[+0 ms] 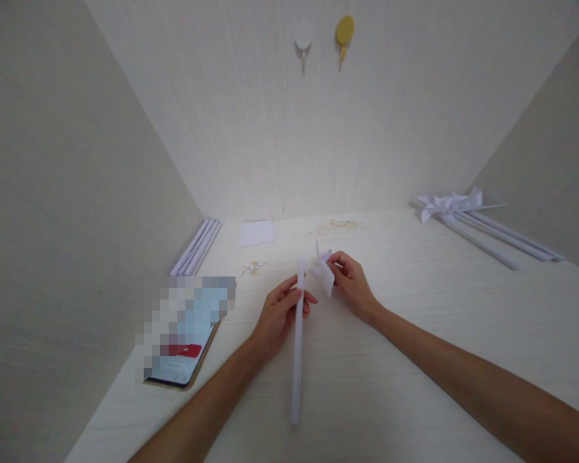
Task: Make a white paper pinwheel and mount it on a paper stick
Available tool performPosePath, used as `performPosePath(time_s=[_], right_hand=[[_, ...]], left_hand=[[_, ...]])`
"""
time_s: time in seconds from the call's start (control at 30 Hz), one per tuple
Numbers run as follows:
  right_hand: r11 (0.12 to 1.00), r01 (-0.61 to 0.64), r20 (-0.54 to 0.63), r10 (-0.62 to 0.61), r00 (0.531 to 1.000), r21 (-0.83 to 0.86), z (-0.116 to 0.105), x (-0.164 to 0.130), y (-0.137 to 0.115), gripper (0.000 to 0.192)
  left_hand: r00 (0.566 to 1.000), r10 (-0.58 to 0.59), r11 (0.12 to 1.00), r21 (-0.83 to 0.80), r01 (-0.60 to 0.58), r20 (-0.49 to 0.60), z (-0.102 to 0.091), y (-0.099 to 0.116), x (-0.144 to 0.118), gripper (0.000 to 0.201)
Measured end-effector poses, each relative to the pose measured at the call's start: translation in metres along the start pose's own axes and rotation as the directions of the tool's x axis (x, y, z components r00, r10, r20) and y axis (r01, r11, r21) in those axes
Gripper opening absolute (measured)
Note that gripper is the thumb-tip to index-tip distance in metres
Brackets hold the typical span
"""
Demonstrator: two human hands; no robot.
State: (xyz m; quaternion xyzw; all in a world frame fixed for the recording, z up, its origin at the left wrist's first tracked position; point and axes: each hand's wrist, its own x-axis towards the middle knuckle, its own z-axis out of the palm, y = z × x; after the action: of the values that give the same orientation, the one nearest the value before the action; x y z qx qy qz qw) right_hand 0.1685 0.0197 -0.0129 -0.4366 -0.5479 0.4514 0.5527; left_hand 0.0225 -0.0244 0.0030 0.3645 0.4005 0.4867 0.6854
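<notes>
Between the thumb and fingers of my left hand [282, 312] is a rolled white paper stick [296, 366], its upper end pointing away from me and its lower end toward me. My right hand [351, 283] pinches a folded white paper pinwheel [325, 273] just right of the stick's top. A small gap separates the pinwheel from the stick. The fingertips of my right hand are partly hidden behind the paper.
Several paper pinwheels on sticks [487, 231] lie at the far right. Rolled paper sticks [196, 247] and a square paper sheet [256, 233] lie at the back left. A phone [183, 366] rests at left. Small scattered bits [253, 267] lie nearby. Two hooks [345, 31] hang on the wall.
</notes>
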Motion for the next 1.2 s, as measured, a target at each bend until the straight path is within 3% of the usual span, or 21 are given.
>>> performPosePath(time_s=[0.3,0.47,0.77,1.2], right_hand=[[1.000,-0.020,-0.004,0.020,1.000,-0.015,-0.0001,-0.0001,-0.0022,0.017],[1.000,-0.005,0.002,0.005,1.000,-0.023,0.0009,-0.0006,-0.0025,0.015],[0.982,0.055,-0.016,-0.059,0.998,-0.181,0.0020,-0.0037,-0.0064,0.010],[0.970,0.109,0.026,-0.106,0.994,-0.216,0.0012,-0.0038,-0.0063,0.010]], left_hand=[[0.997,-0.031,0.998,0.055,0.027,0.068,-0.0008,-0.0001,-0.0030,0.062],[0.998,-0.025,0.998,0.060,0.022,0.054,-0.0008,-0.0002,-0.0030,0.063],[0.999,-0.019,0.996,0.091,0.015,0.048,0.0022,0.0013,-0.0058,0.067],[0.997,-0.023,0.997,0.076,0.017,0.073,-0.0070,0.0021,-0.0008,0.061]])
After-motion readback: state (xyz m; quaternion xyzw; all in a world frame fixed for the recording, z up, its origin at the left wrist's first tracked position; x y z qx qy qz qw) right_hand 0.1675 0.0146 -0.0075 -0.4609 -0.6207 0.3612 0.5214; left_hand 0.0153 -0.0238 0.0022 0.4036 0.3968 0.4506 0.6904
